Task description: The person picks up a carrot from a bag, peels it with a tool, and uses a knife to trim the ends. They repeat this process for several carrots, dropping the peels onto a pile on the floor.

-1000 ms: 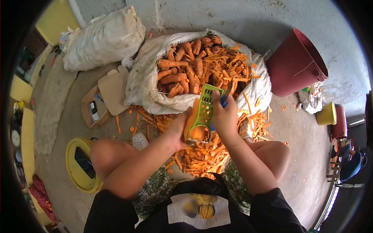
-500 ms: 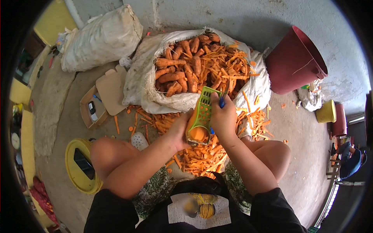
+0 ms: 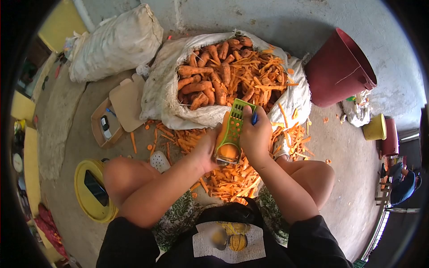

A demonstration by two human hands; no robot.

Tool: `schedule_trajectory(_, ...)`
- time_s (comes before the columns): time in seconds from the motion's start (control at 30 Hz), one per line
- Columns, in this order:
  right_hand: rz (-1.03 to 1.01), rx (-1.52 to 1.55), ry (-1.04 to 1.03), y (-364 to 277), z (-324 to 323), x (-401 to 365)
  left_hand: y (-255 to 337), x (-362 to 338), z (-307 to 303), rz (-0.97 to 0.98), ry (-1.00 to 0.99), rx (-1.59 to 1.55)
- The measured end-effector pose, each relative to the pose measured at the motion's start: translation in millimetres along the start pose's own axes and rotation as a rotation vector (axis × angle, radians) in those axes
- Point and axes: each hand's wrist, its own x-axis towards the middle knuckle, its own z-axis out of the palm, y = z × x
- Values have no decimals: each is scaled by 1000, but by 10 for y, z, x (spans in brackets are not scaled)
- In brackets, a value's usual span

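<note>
My left hand (image 3: pixel 206 149) is closed around a carrot (image 3: pixel 221 129) that lies along the left side of a green grater (image 3: pixel 234 123). More orange shows at the grater's near end, seemingly the carrot behind its opening. My right hand (image 3: pixel 256 136) grips the grater from the right, thumb along its slotted face. A blue piece (image 3: pixel 254 117) sticks out beside that thumb; what it belongs to is hidden by the fingers. Below both hands, a heap of orange carrot strips (image 3: pixel 230 181) lies on the floor. Ahead stands an open white sack (image 3: pixel 165 100) of whole carrots (image 3: pixel 219 91) and cut strips.
A dark red bucket (image 3: pixel 333 73) leans beside the sack, against the wall. To the left are a full white sack (image 3: pixel 118 44), an open cardboard box (image 3: pixel 100 134) and a yellow bucket (image 3: pixel 82 174) with a phone (image 3: pixel 96 187) on its lid. Another person (image 3: pixel 404 187) is at far right.
The hands and grater have barely moved. The lower blue part seen beside the grater earlier is now out of sight, and the grater's face sits slightly turned.
</note>
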Motion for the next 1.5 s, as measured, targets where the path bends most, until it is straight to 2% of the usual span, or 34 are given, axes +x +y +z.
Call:
schedule_trajectory(0.13, -46, -129, 49, 38, -4, 73, 37, -43, 68, 5, -8, 111)
schedule_trajectory(0.33, -85, -186, 67, 141, 18, 194, 61, 6, 47, 129, 30, 207)
schedule_trajectory(0.4, -70, -226, 213, 345, 35, 367, 59, -84, 106, -4, 2, 380)
schedule_trajectory(0.47, 55, -316, 224, 346, -170, 597, -90, -202, 244, -19, 47, 384)
schedule_trajectory(0.53, -32, -307, 311, 403, -154, 633, -63, -161, 196, -18, 22, 362)
schedule_trajectory(0.63, -21, -367, 389, 445, -171, 707, -25, -187, 248, 6, -14, 428)
schedule_trajectory(0.67, -19, -367, 392, 492, -234, 793, -22, -248, 270, -44, -43, 450)
schedule_trajectory(0.73, 111, -308, 578, 637, -469, 1054, -90, -393, 335, -82, -97, 552)
schedule_trajectory(0.8, 106, -278, 598, 713, -626, 1165, -143, -392, 242, -7, 37, 531)
schedule_trajectory(0.87, 81, -248, 572, 517, -571, 1028, 4, -297, 11, -88, -125, 391)
schedule_trajectory(0.93, 40, -128, 378, 483, -461, 915, 60, -229, -40, -47, -146, 381)
schedule_trajectory(0.97, 84, 116, 321, 258, -377, 758, 66, -225, -10, -32, -31, 353)
schedule_trajectory(1.0, 144, 174, 247, 184, -313, 672, 69, -219, 11, -21, 84, 324)
schedule_trajectory(1.07, 122, 200, 109, 158, -190, 529, 47, -197, 2, -29, 91, 314)
schedule_trajectory(1.17, 36, 155, 9, 67, -7, 273, 15, -152, 1, -4, 102, 252)
schedule_trajectory(1.2, 102, 212, -67, 6, 2, 177, 19, -133, 5, 30, 109, 237)
schedule_trajectory(1.27, 35, 160, -89, -20, 60, 38, 39, -125, 14, 71, 114, 218)
schedule_trajectory(1.33, -6, 57, -102, -75, 59, -95, 54, -130, 20, 91, 4, 170)
schedule_trajectory(1.4, -43, -47, -111, -80, 65, -125, 3, -89, -16, 85, 49, 103)
schedule_trajectory(1.47, -233, -113, 32, -23, 90, -122, -28, -67, -13, 76, 93, 36)
schedule_trajectory(1.5, -233, -114, 32, -11, 85, -109, -37, -66, -3, 77, 71, 73)
